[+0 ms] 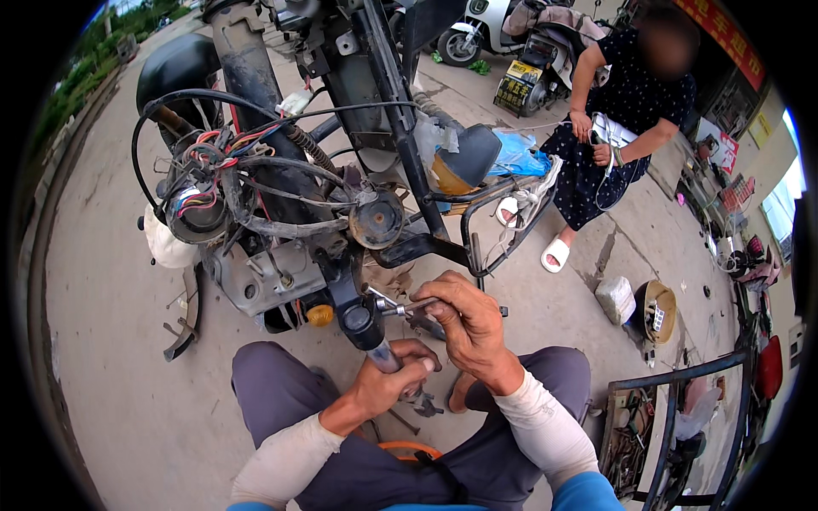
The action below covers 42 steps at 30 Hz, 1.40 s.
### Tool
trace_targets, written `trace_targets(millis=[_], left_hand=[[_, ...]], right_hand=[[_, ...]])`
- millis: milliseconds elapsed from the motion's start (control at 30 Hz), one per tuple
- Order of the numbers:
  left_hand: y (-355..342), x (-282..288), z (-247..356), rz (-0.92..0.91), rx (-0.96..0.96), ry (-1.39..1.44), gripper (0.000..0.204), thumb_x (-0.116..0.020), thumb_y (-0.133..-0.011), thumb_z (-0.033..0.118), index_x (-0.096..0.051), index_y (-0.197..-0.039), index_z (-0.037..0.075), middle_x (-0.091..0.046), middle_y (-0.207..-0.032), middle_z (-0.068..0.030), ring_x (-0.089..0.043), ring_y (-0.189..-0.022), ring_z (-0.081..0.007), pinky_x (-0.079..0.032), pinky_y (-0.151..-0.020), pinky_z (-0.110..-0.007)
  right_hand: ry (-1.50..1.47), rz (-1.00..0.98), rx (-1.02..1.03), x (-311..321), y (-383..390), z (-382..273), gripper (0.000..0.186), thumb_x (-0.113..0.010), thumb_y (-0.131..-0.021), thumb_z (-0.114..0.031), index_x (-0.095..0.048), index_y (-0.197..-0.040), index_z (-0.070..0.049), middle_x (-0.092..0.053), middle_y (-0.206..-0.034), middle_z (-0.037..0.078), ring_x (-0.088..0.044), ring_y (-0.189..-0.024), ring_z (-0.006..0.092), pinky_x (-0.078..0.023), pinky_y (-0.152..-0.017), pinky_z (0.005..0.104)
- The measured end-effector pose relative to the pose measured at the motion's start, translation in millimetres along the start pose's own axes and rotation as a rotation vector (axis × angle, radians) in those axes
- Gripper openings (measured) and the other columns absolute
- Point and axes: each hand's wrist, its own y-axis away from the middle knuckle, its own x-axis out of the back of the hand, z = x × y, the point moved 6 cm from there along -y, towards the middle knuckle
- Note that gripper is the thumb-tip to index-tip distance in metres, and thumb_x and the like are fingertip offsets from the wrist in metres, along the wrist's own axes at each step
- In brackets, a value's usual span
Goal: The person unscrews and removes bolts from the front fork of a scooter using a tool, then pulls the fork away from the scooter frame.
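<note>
My left hand (388,383) wraps round the silver front fork tube (383,354) below the black clamp (358,318). My right hand (464,328) grips a metal wrench (417,305) whose end sits at bolts on the clamp's right side; the exact fit is too small to tell. Above stands the stripped vehicle frame (413,187), with tangled wires (209,162), a round black horn (375,220), a grey metal housing (256,288) and an orange reflector (319,315) beside the clamp.
At right a person in dark dotted clothing (626,102) sits holding white cord. Behind stands a white scooter (477,30). A block (615,301), a tan bowl (660,311), a rack with tools (682,375) and a curved metal part (186,332) lie around on the concrete (111,298).
</note>
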Motion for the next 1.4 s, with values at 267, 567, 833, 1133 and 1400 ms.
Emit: trace_targets(millis=[267, 567, 833, 1133, 1400], left_hand=[[5, 1, 0, 0.052, -0.03, 0.027, 0.017, -0.06, -0.09, 0.012, -0.063, -0.096, -0.004, -0.052, -0.065, 0.0011, -0.046, -0.054, -0.006, -0.037, -0.05, -0.023], [0, -3, -3, 0.058, -0.009, 0.028, 0.014, -0.058, -0.089, 0.01, -0.062, -0.091, -0.004, -0.053, -0.064, -0.0016, -0.044, -0.051, -0.0066, -0.037, -0.049, -0.024], [-7, 5, -7, 0.086, -0.073, 0.021, 0.016, -0.052, -0.087, 0.005, -0.061, -0.097, -0.004, -0.057, -0.065, -0.0057, -0.043, -0.048, -0.0071, -0.036, -0.046, -0.024], [-6, 1, 0, 0.095, -0.11, 0.028, 0.012, -0.061, -0.083, 0.007, -0.068, -0.09, 0.0, -0.057, -0.064, -0.002, -0.044, -0.045, -0.008, -0.039, -0.047, -0.024], [-3, 1, -4, 0.065, -0.034, 0.058, 0.01, -0.062, -0.088, 0.008, -0.063, -0.091, -0.002, -0.052, -0.064, 0.0004, -0.043, -0.05, -0.006, -0.034, -0.047, -0.024]], right_hand=[[-0.373, -0.051, -0.605, -15, 23, -3, 0.02, -0.051, -0.102, -0.014, -0.062, -0.106, 0.002, -0.059, -0.075, 0.003, -0.052, -0.065, 0.0061, -0.042, -0.057, 0.0215], [-0.126, -0.08, -0.236, 0, 12, 2, 0.019, -0.049, -0.102, -0.013, -0.06, -0.109, 0.002, -0.06, -0.077, 0.006, -0.057, -0.068, 0.0099, -0.047, -0.06, 0.0257], [-0.386, 0.053, -0.728, -18, 24, -2, 0.028, -0.043, -0.105, -0.027, -0.056, -0.108, -0.002, -0.055, -0.078, 0.002, -0.056, -0.07, 0.0078, -0.041, -0.051, 0.0229], [-0.749, 0.066, -1.396, -16, 12, -36, 0.027, -0.045, -0.104, -0.028, -0.053, -0.106, -0.002, -0.043, -0.07, -0.003, -0.059, -0.069, 0.0104, -0.031, -0.046, 0.0201], [-0.674, 0.175, -1.284, -9, 16, -42, 0.021, -0.045, -0.104, -0.022, -0.053, -0.106, -0.002, -0.041, -0.069, -0.003, -0.029, -0.052, 0.0043, -0.027, -0.046, 0.0218]])
